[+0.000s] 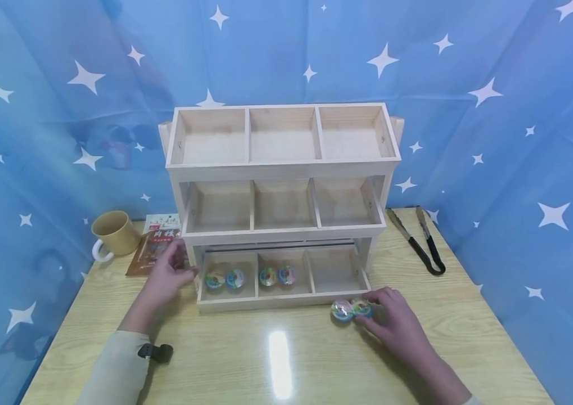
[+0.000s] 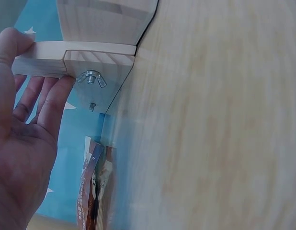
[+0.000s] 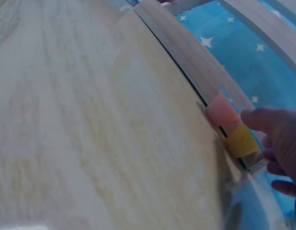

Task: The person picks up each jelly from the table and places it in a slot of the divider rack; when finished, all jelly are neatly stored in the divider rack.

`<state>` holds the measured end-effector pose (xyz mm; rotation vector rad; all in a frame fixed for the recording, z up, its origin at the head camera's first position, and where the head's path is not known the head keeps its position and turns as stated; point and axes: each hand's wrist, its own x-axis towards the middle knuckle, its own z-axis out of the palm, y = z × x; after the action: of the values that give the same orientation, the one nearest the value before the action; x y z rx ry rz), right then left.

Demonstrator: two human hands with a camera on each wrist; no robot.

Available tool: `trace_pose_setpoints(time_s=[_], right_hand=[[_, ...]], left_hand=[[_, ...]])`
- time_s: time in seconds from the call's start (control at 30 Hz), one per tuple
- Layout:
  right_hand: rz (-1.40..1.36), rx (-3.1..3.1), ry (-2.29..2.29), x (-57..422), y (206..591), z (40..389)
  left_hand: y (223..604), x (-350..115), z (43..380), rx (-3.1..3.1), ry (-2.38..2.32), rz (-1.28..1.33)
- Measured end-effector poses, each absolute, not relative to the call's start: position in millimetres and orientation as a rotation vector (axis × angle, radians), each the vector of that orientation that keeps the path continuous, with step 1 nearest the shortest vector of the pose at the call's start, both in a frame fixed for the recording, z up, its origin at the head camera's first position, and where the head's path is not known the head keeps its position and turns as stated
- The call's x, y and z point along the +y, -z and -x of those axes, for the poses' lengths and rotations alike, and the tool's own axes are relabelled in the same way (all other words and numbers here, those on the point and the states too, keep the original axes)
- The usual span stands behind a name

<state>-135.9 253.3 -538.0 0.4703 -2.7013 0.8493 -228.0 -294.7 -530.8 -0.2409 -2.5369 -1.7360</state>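
Note:
A three-tier wooden rack (image 1: 281, 171) stands on the table, each tier split into three compartments. My left hand (image 1: 167, 275) grips the left end of its bottom tray (image 1: 286, 304); in the left wrist view, the thumb lies on one side of the wooden edge (image 2: 47, 56) and the fingers on the other. On the table before the tray's right front, a pink jelly cup (image 3: 222, 110) and a yellow jelly cup (image 3: 243, 140) sit side by side. My right hand (image 1: 392, 320) pinches the yellow one between thumb and fingers. Two jelly cups (image 1: 234, 278) lie in the left bottom compartment, two more (image 1: 287, 275) in the middle one.
Left of the rack are a tan mug (image 1: 116, 233) with a white handle and some flat packets (image 1: 152, 250). Black-handled tongs (image 1: 422, 244) lie at the right. A blue starred curtain (image 1: 286, 50) hangs behind and along both sides.

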Motion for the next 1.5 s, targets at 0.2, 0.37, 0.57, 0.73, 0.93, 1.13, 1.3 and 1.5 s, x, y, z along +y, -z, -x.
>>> trace_pose_setpoints(time_s=[0.2,0.37,0.57,0.73,0.93,1.13,1.3,1.5], right_hand=[[-0.451,-2.726,-0.836,251,541,135],[-0.445,-2.719,-0.841,250,542,135],[-0.458,-2.705,-0.848,249,542,135],[-0.474,-2.703,-0.855,249,541,134],[-0.475,-2.727,-0.855,249,539,131],[-0.510,-2.708,-0.856,251,539,131],[-0.532,-2.695,-0.847,254,535,133],[-0.607,-2.598,-0.836,255,523,142]], left_hand=[[533,-295,230,-2.507,1.758,0.269],[534,-295,229,-2.502,1.769,0.273],[532,-294,228,-2.500,1.778,0.278],[531,-293,227,-2.506,1.766,0.277],[531,-294,227,-2.519,1.748,0.268],[532,-294,228,-2.520,1.738,0.282],[532,-294,229,-2.519,1.734,0.284],[532,-294,228,-2.516,1.743,0.283]])
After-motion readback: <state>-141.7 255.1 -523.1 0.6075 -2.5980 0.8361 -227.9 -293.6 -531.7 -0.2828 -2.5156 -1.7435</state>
